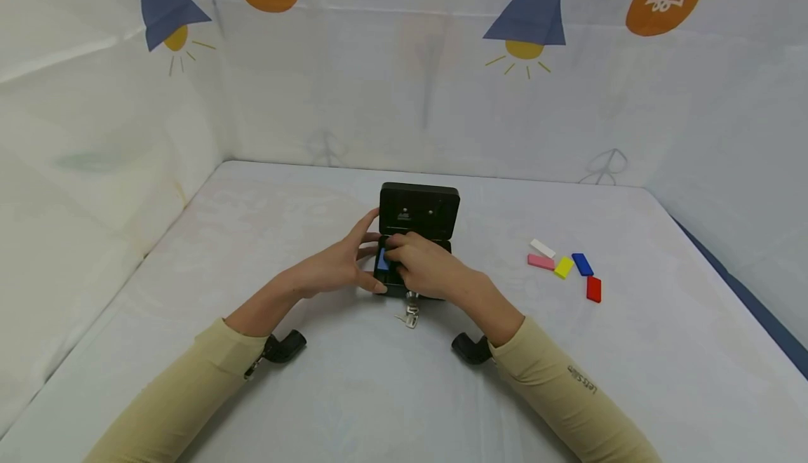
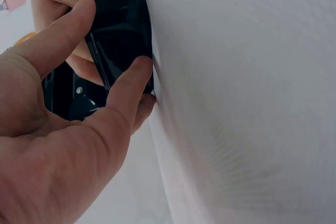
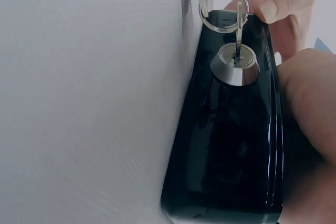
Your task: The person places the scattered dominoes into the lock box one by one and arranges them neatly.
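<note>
A small black lockable cash box [image 1: 419, 212] stands on the table with its lid raised. A key [image 3: 239, 30] sits in its front lock [image 3: 235, 64], with a key ring hanging from it. My left hand [image 1: 337, 263] is spread along the box's left side, thumb at the front corner and fingers touching the side wall [image 2: 118, 30]. Inside, at the left end, is a light blue block [image 1: 382, 259]. My right hand [image 1: 432, 264] reaches over the front rim with curled fingers at the blue block's edge. The fingertips are partly hidden inside the box.
Right of the box lie several small blocks: white [image 1: 543, 248], pink [image 1: 541, 262], yellow [image 1: 564, 268], blue [image 1: 582, 264] and red [image 1: 594, 289]. The white-covered table [image 1: 379, 393] meets a patterned fabric wall [image 1: 353, 84] at the back.
</note>
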`<action>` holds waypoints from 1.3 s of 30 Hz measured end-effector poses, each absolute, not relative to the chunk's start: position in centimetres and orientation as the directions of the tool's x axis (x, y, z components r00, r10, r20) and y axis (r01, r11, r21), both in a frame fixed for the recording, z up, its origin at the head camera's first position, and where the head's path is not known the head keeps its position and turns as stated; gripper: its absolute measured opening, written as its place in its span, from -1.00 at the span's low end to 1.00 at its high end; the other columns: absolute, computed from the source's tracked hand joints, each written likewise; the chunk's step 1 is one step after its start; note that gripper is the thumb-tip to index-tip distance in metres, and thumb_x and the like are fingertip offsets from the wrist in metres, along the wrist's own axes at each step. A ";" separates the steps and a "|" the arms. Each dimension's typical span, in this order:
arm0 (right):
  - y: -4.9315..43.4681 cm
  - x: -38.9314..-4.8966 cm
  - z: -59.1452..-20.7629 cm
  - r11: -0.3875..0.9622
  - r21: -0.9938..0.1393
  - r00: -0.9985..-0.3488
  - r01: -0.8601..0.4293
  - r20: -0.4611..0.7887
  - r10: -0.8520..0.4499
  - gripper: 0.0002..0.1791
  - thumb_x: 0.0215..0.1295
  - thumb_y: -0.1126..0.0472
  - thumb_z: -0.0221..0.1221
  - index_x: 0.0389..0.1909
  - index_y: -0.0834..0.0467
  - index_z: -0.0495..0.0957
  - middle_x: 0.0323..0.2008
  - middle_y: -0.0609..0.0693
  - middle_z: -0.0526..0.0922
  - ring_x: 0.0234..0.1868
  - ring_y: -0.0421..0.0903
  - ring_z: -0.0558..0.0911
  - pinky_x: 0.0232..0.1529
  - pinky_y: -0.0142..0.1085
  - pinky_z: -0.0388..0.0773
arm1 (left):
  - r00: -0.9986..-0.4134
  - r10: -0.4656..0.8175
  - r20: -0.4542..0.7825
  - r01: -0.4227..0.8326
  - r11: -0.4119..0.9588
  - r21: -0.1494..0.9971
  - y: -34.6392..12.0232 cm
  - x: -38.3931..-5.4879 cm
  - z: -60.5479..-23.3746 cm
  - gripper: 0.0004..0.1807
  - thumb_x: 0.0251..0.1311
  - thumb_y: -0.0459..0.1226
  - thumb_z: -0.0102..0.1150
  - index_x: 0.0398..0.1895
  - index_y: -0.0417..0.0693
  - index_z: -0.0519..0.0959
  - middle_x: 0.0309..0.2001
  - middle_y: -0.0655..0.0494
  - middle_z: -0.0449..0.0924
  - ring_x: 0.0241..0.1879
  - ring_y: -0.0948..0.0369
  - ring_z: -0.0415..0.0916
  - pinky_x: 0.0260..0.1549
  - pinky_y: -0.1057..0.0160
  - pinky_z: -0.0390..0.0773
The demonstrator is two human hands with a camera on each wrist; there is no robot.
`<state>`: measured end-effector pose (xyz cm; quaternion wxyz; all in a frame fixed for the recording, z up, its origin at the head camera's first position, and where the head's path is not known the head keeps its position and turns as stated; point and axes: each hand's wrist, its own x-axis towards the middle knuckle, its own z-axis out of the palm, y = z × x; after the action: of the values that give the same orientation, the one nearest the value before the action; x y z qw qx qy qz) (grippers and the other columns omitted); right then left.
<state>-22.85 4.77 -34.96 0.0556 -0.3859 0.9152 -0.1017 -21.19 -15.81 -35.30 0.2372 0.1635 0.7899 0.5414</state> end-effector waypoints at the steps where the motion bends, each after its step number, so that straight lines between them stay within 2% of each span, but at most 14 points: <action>1: 4.8 -22.9 -35.0 0.679 -0.230 -0.694 -0.697 -0.023 -0.720 -0.60 0.43 0.32 0.07 0.25 0.20 0.55 0.34 0.04 0.48 0.32 0.04 0.46 0.36 -0.11 0.42 | -0.834 0.515 -0.197 0.003 0.361 0.932 -15.8 -21.2 -35.3 0.38 0.07 -0.35 0.45 0.50 0.68 -0.47 0.60 0.01 -0.17 0.60 -0.06 -0.15 0.44 -0.22 0.13; 11: 5.4 -23.2 -35.1 0.680 -0.289 -0.697 -0.674 -0.056 -0.715 -0.57 0.46 0.27 0.05 0.31 0.19 0.48 0.41 0.05 0.39 0.43 0.04 0.37 0.43 -0.07 0.32 | -0.831 0.517 -0.205 -0.007 0.359 0.933 -15.8 -21.2 -35.4 0.37 0.07 -0.34 0.45 0.49 0.72 -0.47 0.60 0.02 -0.19 0.60 -0.05 -0.16 0.43 -0.22 0.14; 19: 6.1 -23.2 -34.8 0.662 -0.321 -0.697 -0.677 -0.009 -0.717 -0.57 0.45 0.28 0.05 0.31 0.20 0.49 0.38 0.05 0.43 0.45 0.02 0.35 0.46 -0.06 0.28 | -0.829 0.520 -0.208 -0.010 0.358 0.934 -15.7 -21.1 -35.3 0.37 0.07 -0.34 0.45 0.48 0.72 -0.47 0.61 0.01 -0.21 0.60 -0.06 -0.16 0.43 -0.23 0.14; 26: 7.3 -23.1 -34.4 0.611 -0.337 -0.665 -0.717 0.066 -0.744 -0.57 0.44 0.28 0.09 0.29 0.18 0.50 0.34 0.06 0.48 0.40 0.03 0.41 0.41 -0.05 0.35 | -0.840 0.496 -0.219 -0.024 0.370 0.929 -15.9 -21.1 -35.4 0.39 0.04 -0.32 0.48 0.47 0.76 -0.46 0.60 0.06 -0.19 0.60 -0.04 -0.13 0.43 -0.24 0.14; 39: 9.3 -22.9 -33.4 0.606 -0.389 -0.687 -0.694 0.109 -0.718 -0.53 0.36 0.19 0.21 0.28 0.11 0.52 0.29 0.02 0.51 0.35 0.01 0.43 0.37 -0.01 0.40 | -0.851 0.477 -0.220 -0.027 0.378 0.925 -15.8 -21.2 -35.6 0.40 0.00 -0.33 0.50 0.48 0.75 -0.42 0.59 0.08 -0.14 0.59 -0.04 -0.11 0.44 -0.27 0.09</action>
<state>-22.91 9.28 -33.45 0.0292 -0.3942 0.8956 -0.2042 -21.19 -15.82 -35.56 0.2338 0.1413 0.7964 0.5396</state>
